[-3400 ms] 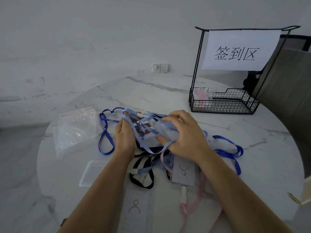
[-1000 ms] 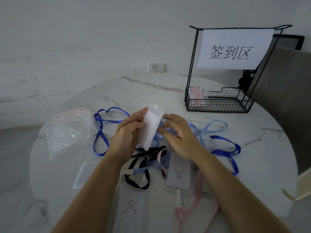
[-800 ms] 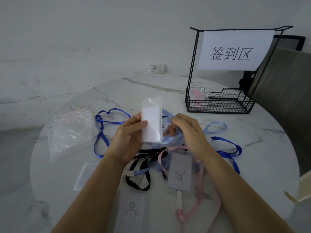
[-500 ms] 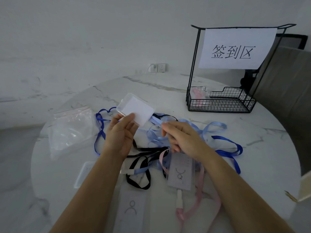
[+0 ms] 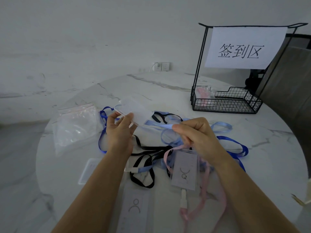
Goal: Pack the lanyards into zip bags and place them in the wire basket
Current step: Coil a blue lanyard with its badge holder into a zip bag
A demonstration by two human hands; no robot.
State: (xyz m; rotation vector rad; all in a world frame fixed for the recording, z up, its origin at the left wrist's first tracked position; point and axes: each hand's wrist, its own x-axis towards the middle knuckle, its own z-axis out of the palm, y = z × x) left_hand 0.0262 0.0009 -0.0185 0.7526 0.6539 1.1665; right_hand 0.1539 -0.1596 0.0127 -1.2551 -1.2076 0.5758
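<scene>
Holding a clear badge sleeve [image 5: 134, 110] above the round marble surface [image 5: 168, 88], the left hand [image 5: 118, 133] pinches its near edge between the thumb and curled fingers [image 5: 128, 117]. The sleeve is blurred and what it contains cannot be read.

A light-blue lanyard [image 5: 159, 126] runs from the sleeve's right end to the right hand [image 5: 197, 137]. That hand's thumb and forefinger pinch the strap, with the other fingers curled beneath. Beyond the pinch the strap drops behind the hand into loops on the surface and cannot be traced in full.

A dark-blue lanyard [image 5: 235, 145], a black lanyard [image 5: 146, 148] and a pink lanyard [image 5: 207, 199] lie tangled under and between the forearms, each partly covered. A printed badge card [image 5: 184, 174] sits just below the right wrist, on the pink strap. A second card [image 5: 134, 209] lies between the forearms and is cut off by the lower edge. A flat clear holder [image 5: 87, 170] is partly hidden by the left forearm.

The zip bags [image 5: 75, 125] lie in a crumpled heap to the left; their number cannot be told.

The wire basket [image 5: 225, 103] stands at the far right of the surface, well apart from both hands. Something pink in a bag [image 5: 203, 93] shows through the mesh at its left end, indistinctly. A paper sign [image 5: 244, 47] hangs on its tall frame.
</scene>
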